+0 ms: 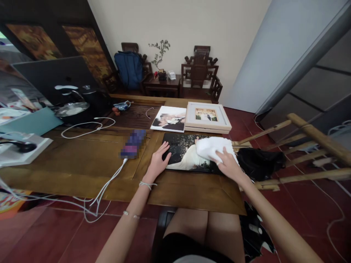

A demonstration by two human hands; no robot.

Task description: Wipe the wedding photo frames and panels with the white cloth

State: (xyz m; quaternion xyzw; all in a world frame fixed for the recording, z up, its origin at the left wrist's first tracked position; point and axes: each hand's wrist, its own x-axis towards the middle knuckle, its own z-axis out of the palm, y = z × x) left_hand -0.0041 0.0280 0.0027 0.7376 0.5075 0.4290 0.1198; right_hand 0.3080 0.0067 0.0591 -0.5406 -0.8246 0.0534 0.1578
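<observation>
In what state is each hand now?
Left hand: open, touching the dark rectangular photo panel's left edge.
Right hand: holding a white cloth against the same panel.

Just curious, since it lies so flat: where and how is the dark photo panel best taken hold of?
Probably by its short left and right edges, coming from either side: the dark photo panel lies flat and wide on the table, and the left hand rests at its left edge.

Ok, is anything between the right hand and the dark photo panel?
Yes: the white cloth, under the right hand, covers the upper right part of the photo panel. At the panel's left edge, nothing visible separates it from the left hand.
</observation>
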